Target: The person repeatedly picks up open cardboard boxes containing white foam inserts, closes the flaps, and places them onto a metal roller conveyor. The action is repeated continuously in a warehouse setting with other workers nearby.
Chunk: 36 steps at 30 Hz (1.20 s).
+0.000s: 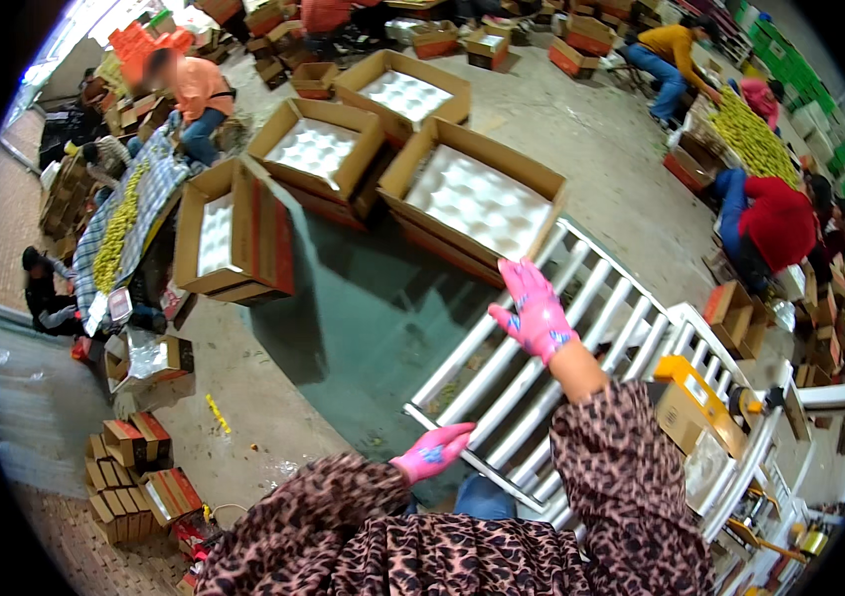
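Observation:
My right hand [534, 313], in a pink patterned glove, is held out over a white slatted metal rack [515, 402]. Its fingers are spread near the lower corner of a large cardboard box [478, 197] with a white dimpled foam sheet inside; whether they touch the box I cannot tell. My left hand [433, 451], in a matching glove, is at the rack's near left edge, holding nothing, with fingers extended. More large boxes with white dimpled liners stand behind and to the left, among them one cardboard box [314, 141] and another cardboard box [236, 235].
A yellow tape dispenser [702, 395] lies at the rack's right end. Co-workers sit around a long pile of yellow-green fruit [754, 134] at the right and another fruit pile [117, 231] at the left. Small stacked cartons [120, 484] stand at lower left on the floor.

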{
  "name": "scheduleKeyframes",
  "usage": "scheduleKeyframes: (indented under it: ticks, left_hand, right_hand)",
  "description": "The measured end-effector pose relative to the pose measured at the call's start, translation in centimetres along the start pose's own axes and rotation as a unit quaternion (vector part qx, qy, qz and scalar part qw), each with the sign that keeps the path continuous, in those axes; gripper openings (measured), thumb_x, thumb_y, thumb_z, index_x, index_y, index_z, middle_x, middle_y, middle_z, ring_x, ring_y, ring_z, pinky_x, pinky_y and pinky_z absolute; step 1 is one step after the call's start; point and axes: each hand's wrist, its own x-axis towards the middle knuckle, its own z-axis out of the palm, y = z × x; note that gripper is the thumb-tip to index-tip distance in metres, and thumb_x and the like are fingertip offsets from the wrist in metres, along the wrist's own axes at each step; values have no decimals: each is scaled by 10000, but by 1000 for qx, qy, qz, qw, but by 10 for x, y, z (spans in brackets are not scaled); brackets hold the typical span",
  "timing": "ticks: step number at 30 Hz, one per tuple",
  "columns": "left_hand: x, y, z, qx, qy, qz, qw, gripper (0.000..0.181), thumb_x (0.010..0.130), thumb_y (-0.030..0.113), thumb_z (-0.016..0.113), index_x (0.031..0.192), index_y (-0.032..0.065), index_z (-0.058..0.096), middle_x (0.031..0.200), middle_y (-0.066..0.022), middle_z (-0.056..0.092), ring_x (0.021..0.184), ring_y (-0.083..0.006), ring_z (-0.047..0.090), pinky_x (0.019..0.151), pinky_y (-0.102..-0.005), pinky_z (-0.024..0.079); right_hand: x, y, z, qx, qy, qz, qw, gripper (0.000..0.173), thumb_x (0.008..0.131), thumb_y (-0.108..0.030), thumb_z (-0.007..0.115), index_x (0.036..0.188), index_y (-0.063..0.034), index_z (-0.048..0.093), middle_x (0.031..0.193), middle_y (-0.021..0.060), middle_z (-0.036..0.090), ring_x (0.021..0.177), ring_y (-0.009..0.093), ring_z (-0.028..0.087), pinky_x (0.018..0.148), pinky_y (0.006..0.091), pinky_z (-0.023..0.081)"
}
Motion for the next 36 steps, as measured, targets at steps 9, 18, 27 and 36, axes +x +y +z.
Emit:
scheduleKeyframes:
  ticks: [9, 18, 27, 36]
  left_hand:
    - [-331, -194, -102, -230, 567, -189, 768, 313, 991, 197, 546, 1236, 7, 594, 1029, -84, 658, 889, -151, 610, 809, -276, 486]
    - [-249, -190, -91, -296, 506, -161, 794, 416, 1013, 275, 520, 1287, -36, 536, 1177, -149, 636, 1059, -236, 620, 949, -351, 486]
    - [27, 5, -259, -117, 369, 92, 917, 552, 933, 241, 651, 1389, -10, 466, 1409, -187, 510, 1296, -286, 485, 1096, -369, 360]
    - [253, 83, -293, 440, 289, 71, 847, 378, 719, 238, 793, 1041, 107, 642, 1182, -139, 558, 1155, -363, 488, 965, -449, 422]
  right_hand:
    - [201, 31, 93, -93, -214, 213, 949, 485, 806, -329, 701, 1203, -55, 652, 1178, 188, 662, 1086, 367, 624, 941, 419, 498]
    - [150, 3, 92, -146, -201, 10, 969, 182, 822, -185, 599, 946, -151, 728, 906, 176, 693, 868, 382, 659, 784, 436, 531]
    - [157, 4, 83, -46, -186, 61, 980, 148, 848, -230, 606, 851, -104, 684, 814, 181, 679, 769, 387, 652, 732, 469, 515]
    - [173, 10, 86, -77, -127, 89, 985, 202, 846, -274, 645, 964, -120, 704, 966, 167, 695, 912, 366, 658, 820, 440, 526]
